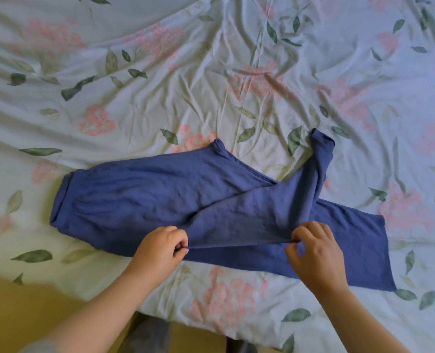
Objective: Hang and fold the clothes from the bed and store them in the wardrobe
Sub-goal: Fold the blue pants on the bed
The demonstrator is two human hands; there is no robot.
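A pair of blue trousers [140,197] lies flat across the near part of the bed, waistband to the left. One leg stretches out to the right. The other leg is lifted and crosses over it, with its cuff resting farther back on the bed. My left hand [160,248] pinches the near edge of that lifted leg. My right hand [313,250] pinches the same edge farther to the right, and the fabric is taut between them.
The bed is covered by a crumpled white sheet [211,72] printed with pink flowers and green leaves. Its near edge runs along the bottom, with yellowish floor [15,314] below at the left.
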